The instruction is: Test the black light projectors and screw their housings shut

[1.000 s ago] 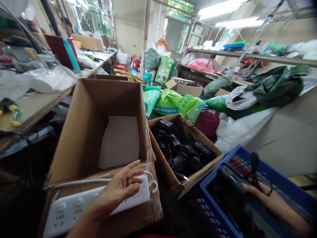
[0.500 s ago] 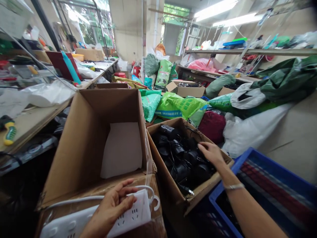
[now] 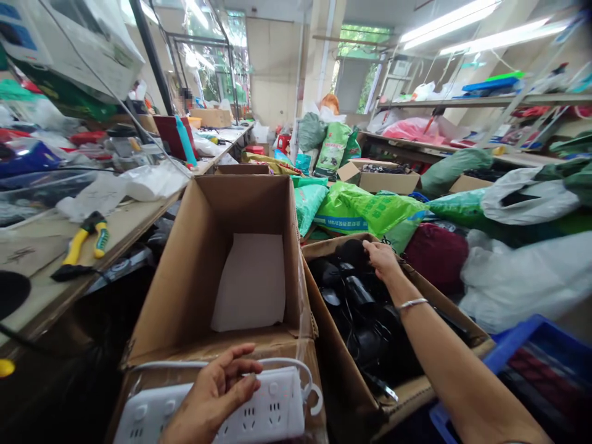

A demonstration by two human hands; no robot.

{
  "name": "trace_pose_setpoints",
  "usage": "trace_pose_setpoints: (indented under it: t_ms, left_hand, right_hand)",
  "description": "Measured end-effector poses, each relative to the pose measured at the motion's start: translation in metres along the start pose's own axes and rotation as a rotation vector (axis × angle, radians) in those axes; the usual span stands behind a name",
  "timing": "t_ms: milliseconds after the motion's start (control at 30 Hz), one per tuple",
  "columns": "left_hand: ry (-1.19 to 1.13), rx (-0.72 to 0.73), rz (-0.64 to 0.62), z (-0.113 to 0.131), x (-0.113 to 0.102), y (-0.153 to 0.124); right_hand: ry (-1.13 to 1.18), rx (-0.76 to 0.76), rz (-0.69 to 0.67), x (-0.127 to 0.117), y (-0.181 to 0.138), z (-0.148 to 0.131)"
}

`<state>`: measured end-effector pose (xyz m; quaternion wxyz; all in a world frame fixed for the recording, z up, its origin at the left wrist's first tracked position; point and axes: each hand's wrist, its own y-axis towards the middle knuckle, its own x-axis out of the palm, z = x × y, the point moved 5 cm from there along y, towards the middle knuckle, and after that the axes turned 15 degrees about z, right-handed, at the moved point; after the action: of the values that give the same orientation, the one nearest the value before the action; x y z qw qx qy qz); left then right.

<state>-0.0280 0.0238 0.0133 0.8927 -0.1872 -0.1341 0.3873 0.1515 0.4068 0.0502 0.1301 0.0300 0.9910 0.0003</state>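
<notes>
Bags point(image 3: 358, 211) lie beyond the right hand point(image 3: 383, 259) pinching a black device point(image 3: 353, 251).

Two hands point(image 3: 215, 391) point(image 3: 382, 259), one power strip point(image 3: 261, 401), one bracelet point(image 3: 413, 304)

Glossy black corded devices point(image 3: 359, 295) lie jumbled in a cardboard box point(image 3: 333, 345), 1 pronged plug point(image 3: 388, 391) showing; a white power strip point(image 3: 277, 401) lies left, sockets upward.

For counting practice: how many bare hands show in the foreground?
2: left hand over the long white plastic power strip; right hand, fingers at a rounded black object in the well-filled brown cardboard box.
</notes>
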Motion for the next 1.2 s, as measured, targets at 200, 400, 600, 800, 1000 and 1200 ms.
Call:
trace_pose_setpoints:
  t_ms: [200, 400, 600, 800, 1000, 1200]
  left_hand:
    - [0.074, 0.213, -0.01, 0.022, 0.029, -0.005]
    - [0.28, 0.69, 0.085, 0.06, 0.051, -0.019]
    - [0.321, 0.496, -0.038, 0.059, 0.033, -0.021]
    - [0.233, 0.395, 0.064, 0.04, 0.019, -0.019]
    - [-0.008, 0.205, 0.053, 0.028, 0.029, -0.024]
    - [-0.119, 0.146, 0.063, 0.039, 0.012, -0.022]
  right_hand:
    - [0.259, 0.018, -0.232, -0.038, -0.069, -0.062]
    - [0.359, 0.165, -0.551, -0.019, -0.164, -0.064]
    - [0.353, 0.019, -0.811, 0.0, -0.207, -0.054]
    - [0.082, -0.565, -0.424, 0.009, -0.235, -0.054]
    - [0.054, -0.82, -0.309, 0.022, -0.261, -0.05]
    - [0.283, -0.535, -0.28, -0.043, -0.226, -0.098]
